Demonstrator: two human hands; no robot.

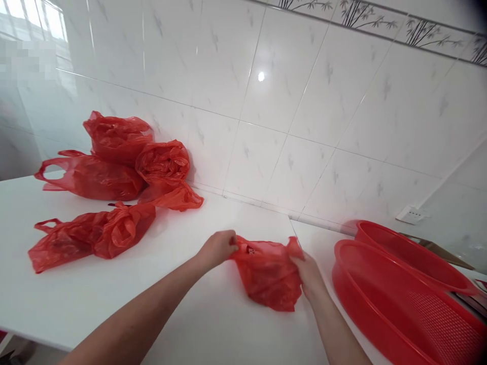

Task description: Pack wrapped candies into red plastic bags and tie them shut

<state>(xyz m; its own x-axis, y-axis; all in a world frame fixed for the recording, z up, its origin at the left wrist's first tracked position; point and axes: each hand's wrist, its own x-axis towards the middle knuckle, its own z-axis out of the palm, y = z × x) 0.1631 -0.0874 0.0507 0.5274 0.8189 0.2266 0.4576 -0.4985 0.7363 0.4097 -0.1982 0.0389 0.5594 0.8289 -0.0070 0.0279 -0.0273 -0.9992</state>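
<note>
A red plastic bag (270, 276) hangs between my two hands over the white table, its lower part bulging with contents I cannot make out. My left hand (217, 249) pinches the bag's upper left corner, fingers closed. At the upper right side, my right hand (307, 274) grips the same bag, slightly blurred, with some fingers hidden behind the plastic. A small dark red patch shows near the bag's top edge.
Several filled red bags (104, 177) are heaped at the left against the tiled wall (213, 76). Two red plastic baskets (365, 299) stand at the right. A wall socket (411, 215) sits behind them. The white table (182, 309) ends at lower left.
</note>
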